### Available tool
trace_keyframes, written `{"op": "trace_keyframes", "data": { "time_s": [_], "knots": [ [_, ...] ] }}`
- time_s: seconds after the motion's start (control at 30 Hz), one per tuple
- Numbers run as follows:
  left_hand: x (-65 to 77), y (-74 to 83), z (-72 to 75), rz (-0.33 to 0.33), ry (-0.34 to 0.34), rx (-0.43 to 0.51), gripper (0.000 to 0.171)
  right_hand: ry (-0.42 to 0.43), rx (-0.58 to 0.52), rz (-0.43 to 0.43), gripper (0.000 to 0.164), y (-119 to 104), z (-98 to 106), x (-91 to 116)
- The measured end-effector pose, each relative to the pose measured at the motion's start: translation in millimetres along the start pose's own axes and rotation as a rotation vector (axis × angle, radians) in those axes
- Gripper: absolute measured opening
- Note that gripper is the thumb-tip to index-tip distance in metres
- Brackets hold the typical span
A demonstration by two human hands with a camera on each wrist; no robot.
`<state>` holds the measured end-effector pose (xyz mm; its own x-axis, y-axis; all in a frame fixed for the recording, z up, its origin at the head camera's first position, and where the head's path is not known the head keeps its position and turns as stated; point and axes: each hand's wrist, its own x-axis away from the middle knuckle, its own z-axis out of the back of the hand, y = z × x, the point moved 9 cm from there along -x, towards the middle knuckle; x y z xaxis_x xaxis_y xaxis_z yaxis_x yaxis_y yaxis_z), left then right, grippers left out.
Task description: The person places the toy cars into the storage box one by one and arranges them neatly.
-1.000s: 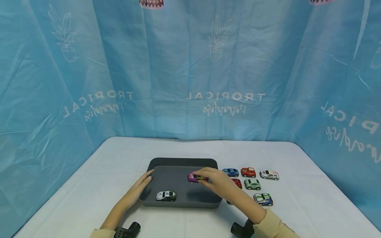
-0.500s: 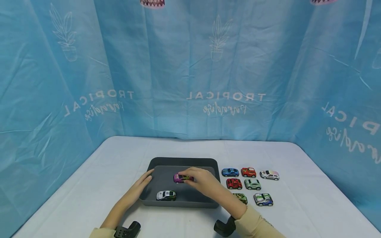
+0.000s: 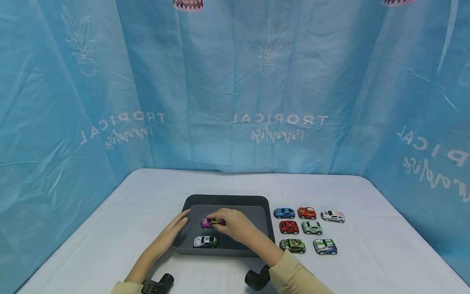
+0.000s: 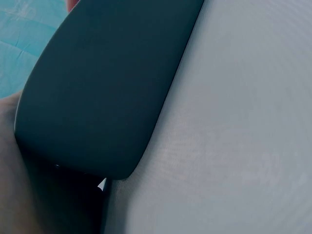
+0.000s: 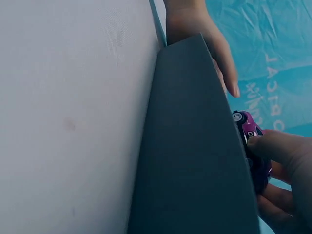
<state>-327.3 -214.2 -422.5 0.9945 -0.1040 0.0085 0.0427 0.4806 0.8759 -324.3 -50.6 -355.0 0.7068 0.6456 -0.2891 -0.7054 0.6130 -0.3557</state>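
My right hand [image 3: 234, 224] pinches a purple toy car [image 3: 207, 222] between thumb and fingers, over the left half of a dark grey tray [image 3: 253, 210]. In the right wrist view the purple toy car [image 5: 251, 129] shows just past the tray wall [image 5: 190, 136], with the thumb on its side. A white and black toy car [image 3: 205, 241] stands in the tray's near left corner, in front of the held one. My left hand [image 3: 169, 236] rests on the tray's left rim with its fingers straight. Only a sliver of it shows beside the tray in the left wrist view.
Right of the tray, several toy cars stand in loose rows on the white table [image 3: 367, 253]: blue [image 3: 284, 212], red [image 3: 289, 227], pale green [image 3: 311, 227], camouflage-patterned [image 3: 292, 245] and white [image 3: 332, 216] among them. A blue printed curtain [image 3: 235, 81] hangs behind.
My right hand has carried the purple toy car leftward across the tray, from its right half to its left. The forearm no longer covers the camouflage-patterned car. My left hand stays put.
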Motion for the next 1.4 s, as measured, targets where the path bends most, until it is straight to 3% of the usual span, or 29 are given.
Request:
{"op": "trace_keyframes", "data": {
  "time_s": [0.27, 0.43, 0.93, 1.4],
  "knots": [
    [-1.4, -0.3, -0.8, 0.001, -0.008, 0.015, 0.054, -0.065, -0.001, -0.062, 0.030, 2.6, -20.9, -10.7],
    [-1.5, 2.6, 1.2, -0.021, -0.004, -0.002, 0.052, -0.082, 0.006, -0.056, 0.029, 2.1, -29.3, -16.1],
    [-2.2, 0.4, -0.3, -0.010, -0.003, -0.002, 0.052, -0.118, -0.039, -0.081, 0.028, 2.0, -41.8, -21.7],
    [-1.3, -0.5, 0.5, -0.019, 0.004, 0.001, 0.052, -0.137, 0.025, -0.097, 0.035, 1.7, -42.1, -17.0]
  ]
}}
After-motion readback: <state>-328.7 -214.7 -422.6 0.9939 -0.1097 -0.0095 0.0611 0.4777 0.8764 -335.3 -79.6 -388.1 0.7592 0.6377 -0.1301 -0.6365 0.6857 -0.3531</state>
